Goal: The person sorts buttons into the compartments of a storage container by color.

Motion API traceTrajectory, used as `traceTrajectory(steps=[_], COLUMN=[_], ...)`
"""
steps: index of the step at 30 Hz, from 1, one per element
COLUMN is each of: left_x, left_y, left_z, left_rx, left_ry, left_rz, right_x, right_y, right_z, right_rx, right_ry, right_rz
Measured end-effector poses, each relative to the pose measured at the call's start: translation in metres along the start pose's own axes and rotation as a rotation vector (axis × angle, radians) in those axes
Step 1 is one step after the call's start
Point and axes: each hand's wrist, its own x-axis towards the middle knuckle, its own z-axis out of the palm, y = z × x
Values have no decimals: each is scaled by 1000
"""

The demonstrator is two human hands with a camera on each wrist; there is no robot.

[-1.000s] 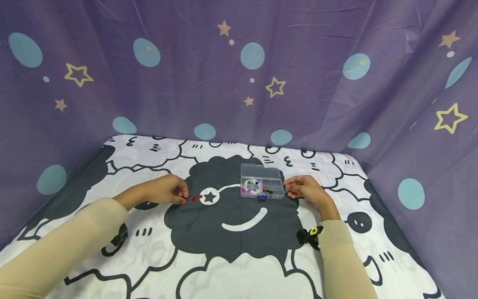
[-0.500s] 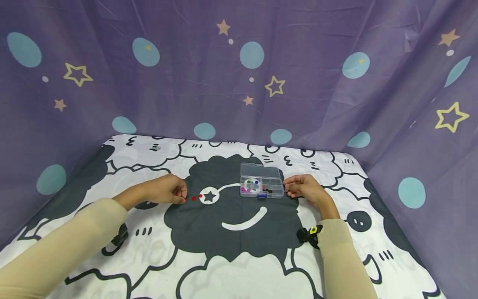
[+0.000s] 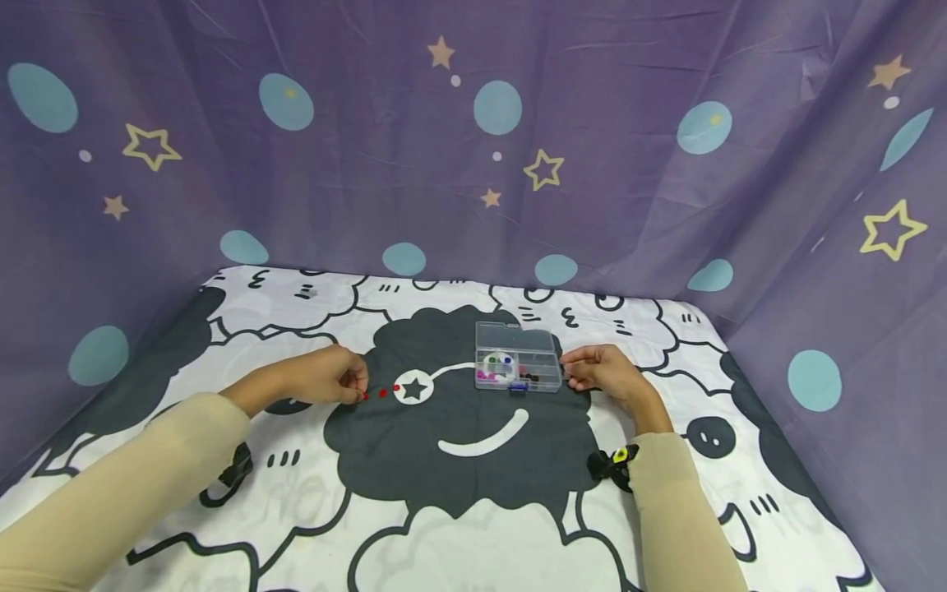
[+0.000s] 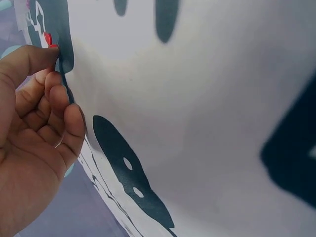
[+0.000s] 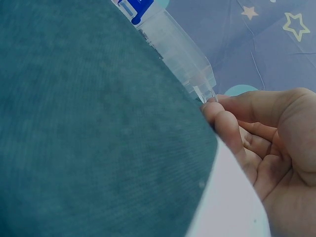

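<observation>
My left hand is at the left edge of the dark sheep print, fingers curled. Its thumb and forefinger pinch a small red piece, also visible at the thumb tip in the left wrist view. To its right, two more red pieces lie in a row on the cloth. A clear plastic box sits with its lid raised, holding a white ring, pink pieces and dark pieces. My right hand pinches the box's right end between thumb and fingertip.
A white cloth with black cartoon sheep covers the table. Behind and beside it hangs a purple curtain with stars and blue spots. The box has a blue latch on its front. A black strap sits at the right wrist.
Both hands keep their places, and the box and red pieces lie as before. Only the head view shifts very slightly.
</observation>
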Motion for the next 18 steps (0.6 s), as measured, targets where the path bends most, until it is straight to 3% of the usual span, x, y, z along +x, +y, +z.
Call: traceTrajectory(steps=[18], left_x=[3], left_y=[3], left_z=[2], left_rx=[-28], left_ry=[5], left_rz=[8], right_x=[-2], right_y=[-2], right_z=[1], right_rx=[-1], right_ry=[6], right_rz=[7])
